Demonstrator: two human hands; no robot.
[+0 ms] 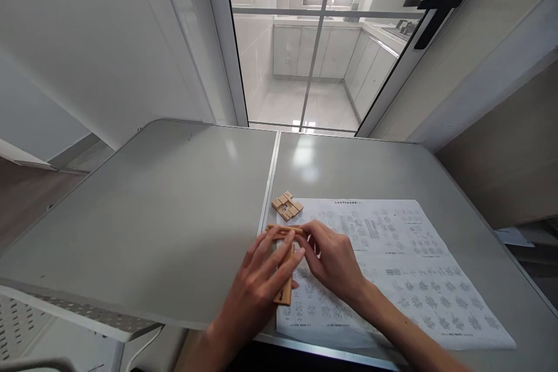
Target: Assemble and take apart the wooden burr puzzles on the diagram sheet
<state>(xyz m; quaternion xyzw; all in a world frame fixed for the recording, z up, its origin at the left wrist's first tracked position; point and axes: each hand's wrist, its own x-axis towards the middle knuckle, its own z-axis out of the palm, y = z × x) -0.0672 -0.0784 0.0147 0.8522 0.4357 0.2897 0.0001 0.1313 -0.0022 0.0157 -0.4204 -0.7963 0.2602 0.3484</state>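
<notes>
Several flat wooden strips [285, 292] are in my left hand [260, 279], whose fingers curl over them near the table's middle seam. One strip stands roughly lengthwise, with a dark mark at its near end. Across the top lie other wooden pieces [283, 229], and my right hand [333, 256] pinches them at their right end with thumb and forefinger. How the pieces fit together is partly hidden by my fingers. Just beyond my hands, a small cluster of wooden blocks [287, 206] forms a ring with a gap in its centre.
A large white sheet printed with small diagrams [422, 279] spreads under and right of my hands, creased by folds. The grey folding table [174, 203] has a metal seam [271, 177]. Beyond it stands a glass door [288, 58] with a black handle [444, 6].
</notes>
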